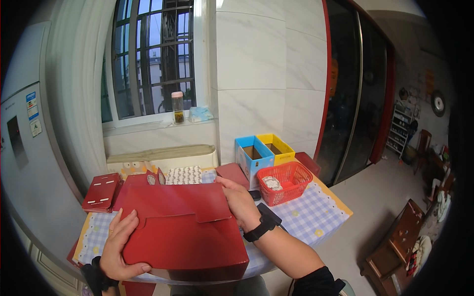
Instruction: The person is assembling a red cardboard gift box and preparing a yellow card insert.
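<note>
"Holding what?"

"A red box (185, 241). My left fingers (123, 228) are holding its left side, spread wide; my right fingers (236, 193) are holding its far right corner, half curled, tips partly hiding."

"Where's it lying?"

"Between them, over the counter (323, 209)."

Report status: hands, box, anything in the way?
Left hand on box, left side; right hand, right side. Flap down across its face. Nothing on top; basket apart, to its right.

Checked-cloth table (321, 209) with red basket (282, 197), blue box (255, 160), yellow box (285, 159)
</note>
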The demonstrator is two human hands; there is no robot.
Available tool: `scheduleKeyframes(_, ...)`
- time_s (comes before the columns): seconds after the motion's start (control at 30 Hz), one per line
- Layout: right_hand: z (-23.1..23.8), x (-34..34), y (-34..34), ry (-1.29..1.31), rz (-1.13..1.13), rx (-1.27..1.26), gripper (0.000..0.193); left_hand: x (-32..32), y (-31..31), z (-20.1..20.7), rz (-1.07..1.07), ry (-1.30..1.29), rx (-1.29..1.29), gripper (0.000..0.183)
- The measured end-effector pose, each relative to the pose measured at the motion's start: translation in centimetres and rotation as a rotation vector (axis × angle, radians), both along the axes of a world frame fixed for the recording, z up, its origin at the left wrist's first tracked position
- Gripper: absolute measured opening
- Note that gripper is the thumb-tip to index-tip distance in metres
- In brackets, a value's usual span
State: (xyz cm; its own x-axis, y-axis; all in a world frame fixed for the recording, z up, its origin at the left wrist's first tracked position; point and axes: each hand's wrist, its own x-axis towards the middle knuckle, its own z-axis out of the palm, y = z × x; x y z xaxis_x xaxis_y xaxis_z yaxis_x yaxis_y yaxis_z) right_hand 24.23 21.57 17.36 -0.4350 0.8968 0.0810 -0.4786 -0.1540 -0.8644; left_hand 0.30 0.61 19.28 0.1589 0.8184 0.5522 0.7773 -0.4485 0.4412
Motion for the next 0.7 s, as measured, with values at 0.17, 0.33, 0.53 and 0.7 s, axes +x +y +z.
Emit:
scheduleKeyframes(0.17, -0.1, -0.1, 0.0, 0.027, -0.089, -0.011, 0.041, -0.5, 0.2, -0.3, -0.03, 0.061, 0.013, 0.091)
scheduleKeyframes(0.33, -0.4, 0.0, 0.3, -0.05, -0.068, 0.043, 0.039, -0.4, 0.1, -0.3, -0.03, 0.073, 0.024, 0.089)
scheduleKeyframes(0.53, -0.4, 0.4, 0.0, 0.017, 0.123, 0.065, 0.059, -0.1, -0.2, 0.4, -0.024, 0.135, -0.014, 0.088)
scheduleKeyframes(0.7, -1.7, 1.0, 2.0, 0.117, 0.203, 0.054, 0.063, 0.2, -0.5, 0.9, 0.024, 0.193, -0.067, 0.088)
